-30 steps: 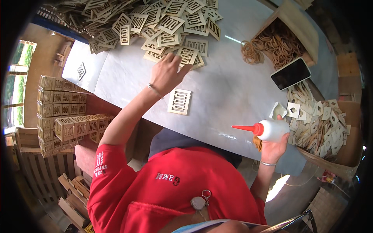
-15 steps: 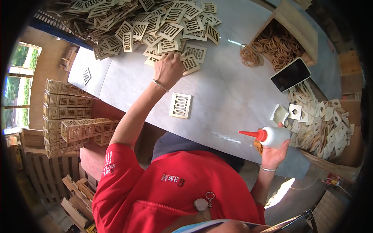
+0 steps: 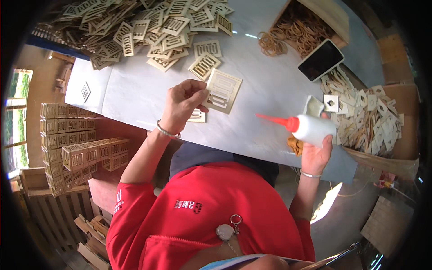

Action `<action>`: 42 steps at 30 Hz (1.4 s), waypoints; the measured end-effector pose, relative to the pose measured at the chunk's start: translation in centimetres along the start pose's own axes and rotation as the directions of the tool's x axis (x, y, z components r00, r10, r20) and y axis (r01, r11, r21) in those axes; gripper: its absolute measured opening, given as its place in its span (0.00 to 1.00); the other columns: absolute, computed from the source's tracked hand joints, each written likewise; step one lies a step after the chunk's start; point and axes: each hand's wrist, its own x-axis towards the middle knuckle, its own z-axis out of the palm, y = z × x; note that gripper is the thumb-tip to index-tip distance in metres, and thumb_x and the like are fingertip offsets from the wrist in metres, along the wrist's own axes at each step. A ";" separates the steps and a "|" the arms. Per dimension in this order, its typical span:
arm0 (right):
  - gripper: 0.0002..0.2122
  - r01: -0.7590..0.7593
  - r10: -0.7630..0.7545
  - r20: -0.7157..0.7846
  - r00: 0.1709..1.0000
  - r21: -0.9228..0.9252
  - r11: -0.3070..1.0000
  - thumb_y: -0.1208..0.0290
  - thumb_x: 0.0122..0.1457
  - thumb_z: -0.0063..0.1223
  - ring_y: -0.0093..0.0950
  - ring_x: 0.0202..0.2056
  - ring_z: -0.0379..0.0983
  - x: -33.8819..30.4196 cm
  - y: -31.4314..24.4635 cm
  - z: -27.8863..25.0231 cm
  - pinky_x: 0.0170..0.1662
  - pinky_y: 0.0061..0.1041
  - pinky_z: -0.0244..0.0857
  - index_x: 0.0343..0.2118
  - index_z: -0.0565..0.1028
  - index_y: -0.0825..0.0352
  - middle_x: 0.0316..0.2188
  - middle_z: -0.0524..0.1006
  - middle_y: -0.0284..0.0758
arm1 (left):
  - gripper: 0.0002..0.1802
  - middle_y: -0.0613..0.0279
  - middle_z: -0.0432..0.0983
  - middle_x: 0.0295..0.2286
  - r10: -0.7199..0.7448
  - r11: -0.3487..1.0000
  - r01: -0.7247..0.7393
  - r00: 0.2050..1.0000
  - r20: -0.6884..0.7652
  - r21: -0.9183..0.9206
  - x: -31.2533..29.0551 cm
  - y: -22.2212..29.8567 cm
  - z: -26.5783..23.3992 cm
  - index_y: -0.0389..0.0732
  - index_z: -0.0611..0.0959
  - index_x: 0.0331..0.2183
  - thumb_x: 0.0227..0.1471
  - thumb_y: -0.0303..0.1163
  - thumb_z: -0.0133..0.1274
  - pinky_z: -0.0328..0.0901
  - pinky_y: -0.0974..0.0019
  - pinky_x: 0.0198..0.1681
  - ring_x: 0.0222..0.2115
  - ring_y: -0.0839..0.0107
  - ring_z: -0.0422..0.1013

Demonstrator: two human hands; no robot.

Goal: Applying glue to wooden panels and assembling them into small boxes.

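While the left hand [image 3: 185,105] pinches a slotted wooden panel [image 3: 225,91] by its edge above the worktop [image 3: 265,81], the right hand [image 3: 317,155] grips a white squeeze bottle [image 3: 313,130], its red nozzle [image 3: 281,121] pointing left. A second panel [image 3: 198,116] lies partly hidden behind the left hand. Beyond, similar panels [image 3: 166,27] sprawl in a heap; a phone [image 3: 321,60] sits beside rubber bands [image 3: 297,27] at right.

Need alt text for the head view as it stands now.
The left hand holds a slotted wooden panel above a grey table, while the right hand grips a white bottle with a red nozzle. Beyond lie piled similar panels, brown rubber bands and a phone.
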 end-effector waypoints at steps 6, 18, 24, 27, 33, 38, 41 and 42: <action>0.30 0.205 -0.221 -0.007 0.975 -0.344 0.916 0.62 0.55 0.53 0.36 0.53 0.63 1.1 -0.9 3.9 0.57 0.38 0.56 0.56 0.59 0.75 0.51 0.65 0.43 | 0.08 0.58 0.76 0.26 -0.064 0.993 0.046 0.983 0.172 0.108 -3.2 0.4 2.9 0.28 0.75 0.34 0.52 0.24 0.51 0.70 0.74 0.24 0.23 0.77 0.72; 0.29 0.277 -0.275 0.073 0.959 -0.469 0.839 0.64 0.53 0.54 0.35 0.49 0.65 1.4 -0.7 5.8 0.54 0.35 0.58 0.55 0.61 0.74 0.47 0.66 0.43 | 0.06 0.59 0.76 0.25 -0.049 0.995 0.035 0.985 0.163 0.088 -4.5 0.3 3.6 0.30 0.75 0.33 0.50 0.22 0.52 0.72 0.75 0.23 0.24 0.78 0.74; 0.28 0.295 -0.302 0.075 0.950 -0.526 0.798 0.64 0.54 0.54 0.35 0.48 0.66 1.5 -1.0 5.6 0.52 0.35 0.60 0.54 0.61 0.74 0.46 0.67 0.43 | 0.06 0.59 0.76 0.26 -0.044 0.997 0.033 0.986 0.160 0.071 -4.6 0.1 3.5 0.31 0.75 0.33 0.51 0.22 0.51 0.71 0.75 0.23 0.24 0.78 0.73; 0.27 0.274 -0.284 0.064 0.957 -0.531 0.802 0.65 0.54 0.55 0.35 0.47 0.66 1.3 -1.5 5.2 0.52 0.35 0.61 0.54 0.62 0.73 0.45 0.67 0.43 | 0.06 0.59 0.76 0.26 -0.047 0.998 0.039 0.986 0.160 0.051 -4.7 0.2 3.5 0.31 0.75 0.33 0.52 0.23 0.51 0.71 0.75 0.23 0.24 0.78 0.73; 0.28 0.279 -0.303 0.050 0.952 -0.552 0.785 0.65 0.53 0.55 0.35 0.46 0.67 0.9 -2.3 4.3 0.51 0.34 0.61 0.54 0.61 0.74 0.44 0.68 0.43 | 0.06 0.59 0.75 0.26 -0.017 0.999 0.011 0.986 0.167 0.035 -5.0 0.3 3.4 0.30 0.74 0.34 0.52 0.22 0.51 0.71 0.75 0.23 0.23 0.79 0.71; 0.28 0.246 -0.309 -0.032 0.951 -0.530 0.812 0.65 0.49 0.59 0.31 0.44 0.66 0.4 -2.7 4.0 0.48 0.29 0.62 0.52 0.63 0.72 0.43 0.67 0.39 | 0.06 0.59 0.74 0.25 -0.029 0.999 0.033 0.986 0.167 -0.024 -5.1 0.3 3.4 0.29 0.74 0.33 0.52 0.21 0.50 0.71 0.75 0.22 0.22 0.79 0.71; 0.28 0.231 -0.300 -0.056 0.952 -0.511 0.828 0.64 0.50 0.59 0.31 0.44 0.67 0.2 -2.8 3.5 0.48 0.30 0.63 0.52 0.63 0.72 0.43 0.67 0.40 | 0.06 0.59 0.74 0.25 -0.032 0.998 0.041 0.985 0.167 -0.051 -5.0 0.2 3.3 0.28 0.74 0.33 0.52 0.22 0.49 0.71 0.75 0.22 0.22 0.79 0.70; 0.28 0.225 -0.297 -0.070 0.952 -0.498 0.837 0.64 0.50 0.58 0.32 0.44 0.67 0.2 -2.7 3.2 0.48 0.30 0.63 0.52 0.63 0.73 0.43 0.67 0.40 | 0.06 0.59 0.74 0.25 -0.055 0.996 0.067 0.984 0.172 -0.066 -4.9 0.2 3.2 0.29 0.74 0.33 0.52 0.22 0.49 0.71 0.74 0.22 0.22 0.78 0.70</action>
